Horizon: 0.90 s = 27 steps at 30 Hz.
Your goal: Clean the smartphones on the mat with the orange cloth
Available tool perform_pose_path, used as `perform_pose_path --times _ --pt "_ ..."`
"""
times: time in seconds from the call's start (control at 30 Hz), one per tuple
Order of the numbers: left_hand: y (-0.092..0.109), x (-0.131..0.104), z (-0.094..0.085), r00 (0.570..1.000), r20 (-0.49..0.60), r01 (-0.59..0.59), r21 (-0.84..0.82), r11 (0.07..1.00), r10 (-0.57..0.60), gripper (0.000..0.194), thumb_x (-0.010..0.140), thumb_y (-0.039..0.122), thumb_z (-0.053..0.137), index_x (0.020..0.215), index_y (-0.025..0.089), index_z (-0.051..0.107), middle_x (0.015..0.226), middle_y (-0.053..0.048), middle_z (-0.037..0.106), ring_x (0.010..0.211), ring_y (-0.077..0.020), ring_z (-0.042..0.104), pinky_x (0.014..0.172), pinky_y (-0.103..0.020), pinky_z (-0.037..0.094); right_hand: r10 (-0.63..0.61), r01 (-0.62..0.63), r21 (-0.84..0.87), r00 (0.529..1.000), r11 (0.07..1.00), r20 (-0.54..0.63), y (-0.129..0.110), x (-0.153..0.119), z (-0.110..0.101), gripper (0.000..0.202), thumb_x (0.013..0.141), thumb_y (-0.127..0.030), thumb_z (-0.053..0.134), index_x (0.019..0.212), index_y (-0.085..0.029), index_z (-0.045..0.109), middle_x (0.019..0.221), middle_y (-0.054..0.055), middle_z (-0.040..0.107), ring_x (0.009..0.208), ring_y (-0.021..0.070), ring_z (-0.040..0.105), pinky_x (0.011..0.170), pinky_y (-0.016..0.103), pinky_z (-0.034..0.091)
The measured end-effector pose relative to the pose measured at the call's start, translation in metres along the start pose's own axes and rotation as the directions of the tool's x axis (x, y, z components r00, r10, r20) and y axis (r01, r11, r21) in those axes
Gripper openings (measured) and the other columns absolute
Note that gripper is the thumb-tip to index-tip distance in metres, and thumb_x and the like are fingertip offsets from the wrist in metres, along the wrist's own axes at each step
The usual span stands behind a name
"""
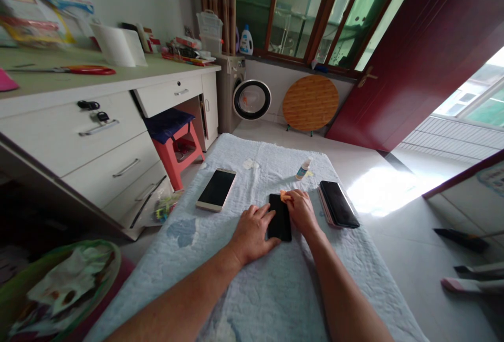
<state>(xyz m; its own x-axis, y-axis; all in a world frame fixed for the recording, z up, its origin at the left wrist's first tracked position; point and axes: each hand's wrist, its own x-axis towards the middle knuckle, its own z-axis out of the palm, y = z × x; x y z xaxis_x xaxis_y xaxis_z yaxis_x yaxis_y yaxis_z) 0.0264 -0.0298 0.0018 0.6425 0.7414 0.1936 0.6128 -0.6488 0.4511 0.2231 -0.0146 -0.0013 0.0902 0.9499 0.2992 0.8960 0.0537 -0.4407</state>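
A black smartphone point(280, 222) lies on the light blue quilted cloth point(271, 289) in front of me. My left hand point(254, 232) rests at its left side, fingers spread, with fingertips and thumb touching the phone's edges. My right hand point(302, 210) is closed on a small orange cloth point(284, 195), pressed at the phone's top right corner. To the left lies a gold-rimmed smartphone point(216, 190) with a dark screen. A small spray bottle point(303, 169) stands beyond my right hand. Right of it is another black phone point(339, 204) lying on a pinkish item.
At the left stands a desk point(110, 82) with drawers, a paper roll point(114, 44) and red-handled scissors point(90, 70) on top. A red stool point(177, 148) is beneath it. A waste bin point(114, 266) sits at lower left. Behind are a washing machine point(229, 90) and a round wooden tabletop point(310, 102).
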Motion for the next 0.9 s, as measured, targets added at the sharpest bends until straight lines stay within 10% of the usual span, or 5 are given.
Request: perform_pose_path --times 0.47,0.9 --pt "-0.007 0.001 0.01 0.99 -0.129 0.047 -0.136 0.99 -0.064 0.104 0.057 0.045 0.08 0.14 0.021 0.021 0.135 -0.015 0.045 0.122 -0.0343 0.045 0.101 -0.05 0.035 -0.286 0.25 0.17 0.93 0.953 0.232 -0.034 -0.02 -0.012 0.022 0.074 -0.001 0.05 0.076 -0.018 0.063 0.089 0.002 0.061 0.084 0.015 0.051 0.082 0.028 0.037" --pt "-0.005 0.0 0.006 0.992 -0.106 0.059 -0.141 0.988 -0.074 0.112 0.061 0.054 0.076 0.145 0.023 0.008 0.142 -0.016 0.038 0.123 -0.0361 0.043 0.101 -0.051 0.034 -0.197 0.213 -0.061 0.959 0.975 0.203 -0.039 0.013 -0.001 0.022 0.087 -0.013 0.048 0.094 -0.02 0.068 0.088 0.005 0.058 0.083 0.0172 0.048 0.08 0.028 0.035"
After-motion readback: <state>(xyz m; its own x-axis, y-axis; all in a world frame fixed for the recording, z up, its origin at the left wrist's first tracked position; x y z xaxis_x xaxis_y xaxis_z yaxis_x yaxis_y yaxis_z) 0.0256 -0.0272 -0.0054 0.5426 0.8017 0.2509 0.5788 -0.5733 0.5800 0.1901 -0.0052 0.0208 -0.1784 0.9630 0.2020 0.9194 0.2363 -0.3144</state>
